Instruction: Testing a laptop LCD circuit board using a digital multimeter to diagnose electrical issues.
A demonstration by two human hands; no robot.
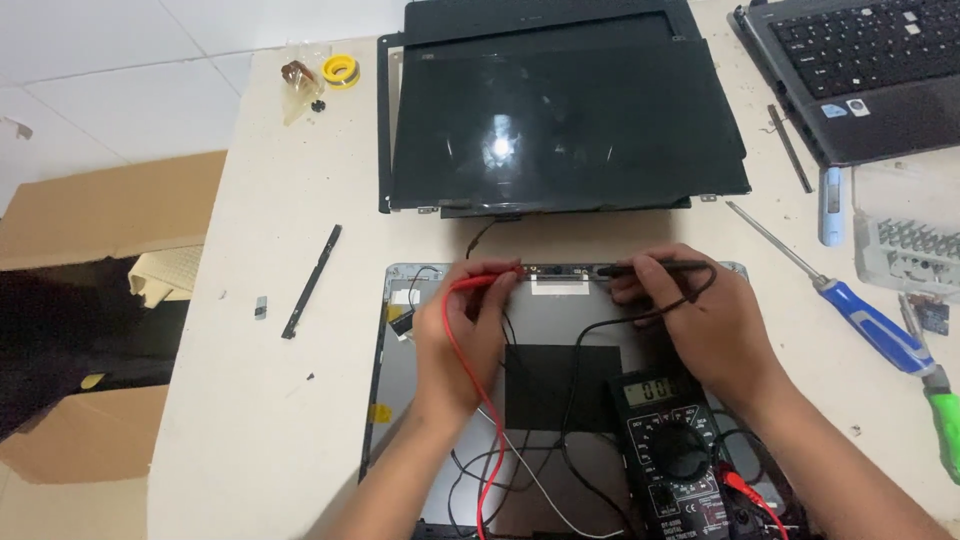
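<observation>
Two probes are on the strip at the far edge of the laptop lid shell (560,330): left hand (462,335) pinches the red probe (485,283), right hand (705,325) the black probe (655,268); multimeter (680,450) showing a reading.

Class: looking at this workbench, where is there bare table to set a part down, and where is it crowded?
Free: the table left of the lid, below the black strip. Crowded: the right side, with screwdrivers, bit case and laptop.
</observation>
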